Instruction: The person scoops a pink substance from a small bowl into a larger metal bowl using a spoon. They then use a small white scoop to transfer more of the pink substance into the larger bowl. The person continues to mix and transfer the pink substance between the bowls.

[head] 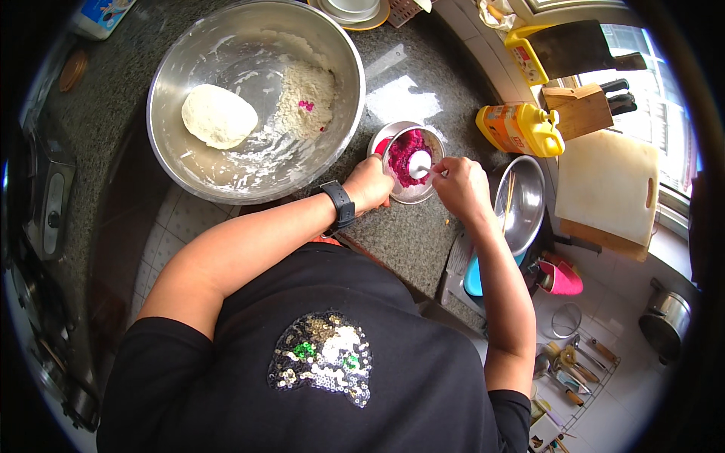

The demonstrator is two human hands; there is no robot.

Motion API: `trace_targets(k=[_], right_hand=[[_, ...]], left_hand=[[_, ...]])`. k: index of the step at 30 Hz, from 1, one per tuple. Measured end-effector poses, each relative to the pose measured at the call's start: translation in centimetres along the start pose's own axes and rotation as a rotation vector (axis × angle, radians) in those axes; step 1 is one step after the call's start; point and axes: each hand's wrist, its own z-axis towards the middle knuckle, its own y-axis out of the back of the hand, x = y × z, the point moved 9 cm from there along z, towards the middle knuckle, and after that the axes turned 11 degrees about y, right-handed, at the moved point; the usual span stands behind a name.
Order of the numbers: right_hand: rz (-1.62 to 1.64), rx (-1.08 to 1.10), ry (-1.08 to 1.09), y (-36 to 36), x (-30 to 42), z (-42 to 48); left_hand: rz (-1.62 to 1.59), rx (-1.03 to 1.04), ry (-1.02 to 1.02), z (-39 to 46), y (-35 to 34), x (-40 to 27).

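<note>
My left hand (369, 182) grips the near-left side of a small round vessel (409, 197) with a metallic-looking rim; a bowl or a sieve, I cannot tell. Inside it lies wet magenta mash (400, 156). Between the fingers of my right hand (465, 189) is the handle of a white spoon (419, 163), whose head rests in the mash. Behind the vessel, partly hidden by it, sits a second bowl (376, 136) with red-pink contents. A large steel basin (255, 180) at the upper left holds a pale dough lump (218, 116) and crumbly flour (308, 93) with magenta specks.
White powder (403, 102) is spread on the granite counter (391, 240). To the right stand a yellow jug (518, 129), a knife block (578, 110), a cutting board (606, 184) and a steel bowl (527, 209) with chopsticks. Stacked dishes (354, 17) are at the back.
</note>
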Motion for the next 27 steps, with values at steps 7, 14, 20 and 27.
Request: trace_targets(k=[7,14,20,27], right_hand=[[-0.133,0.035,0.079,-1.7,1.9,0.9],[-0.223,0.069,0.169,-2.0,3.7,0.8],[-0.299,0.035,0.285,-2.8,4.3,0.4],[0.092,0.090,0.037,0.1,-0.9,1.0]], left_hand=[[-0.058,-0.002,-0.095,0.5,-0.4,0.1],[-0.012,0.027,-0.049,-0.4,-0.4,-0.7],[-0.067,0.020,-0.074,-0.1,-0.5,-0.6],[-0.032,0.056,0.005,0.1,-0.2,-0.1]])
